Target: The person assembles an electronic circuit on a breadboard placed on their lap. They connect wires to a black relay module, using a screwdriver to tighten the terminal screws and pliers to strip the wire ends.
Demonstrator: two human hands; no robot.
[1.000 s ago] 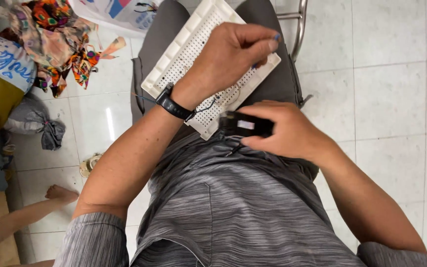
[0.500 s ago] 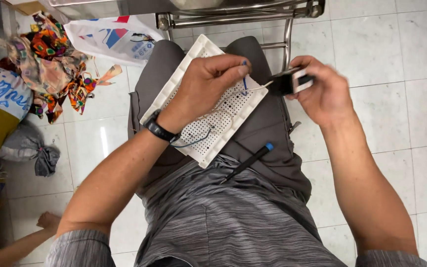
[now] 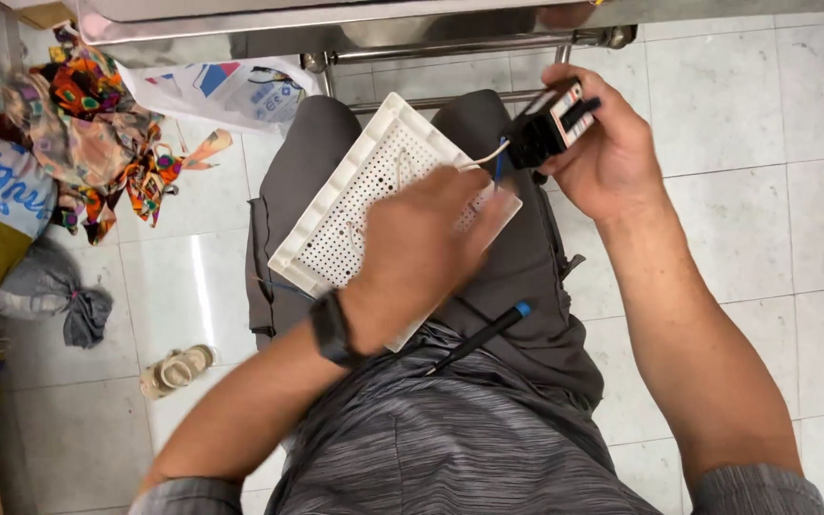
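Observation:
A white perforated board (image 3: 355,205) lies tilted across my lap, on grey trousers. My left hand (image 3: 422,253) rests on its lower right part, fingers curled near thin wires; whether it pinches one is hidden. My right hand (image 3: 607,157) is raised beyond the board's right corner and grips a small black component (image 3: 547,126) with a red-and-white label, from which white and blue wires run down to the board. A black screwdriver with a blue tip (image 3: 481,337) lies loose on my lap below the board. A black watch (image 3: 333,329) sits on my left wrist.
A metal table frame (image 3: 450,43) crosses the top. On the tiled floor at left lie a colourful cloth bundle (image 3: 88,124), a white plastic bag (image 3: 231,91), a grey cloth (image 3: 54,296) and a small sandal (image 3: 175,370). Tiles extend to the right.
My right hand has carried the black component from my lap up past the board's right corner. My left hand slid down the board. The screwdriver now lies uncovered on my lap.

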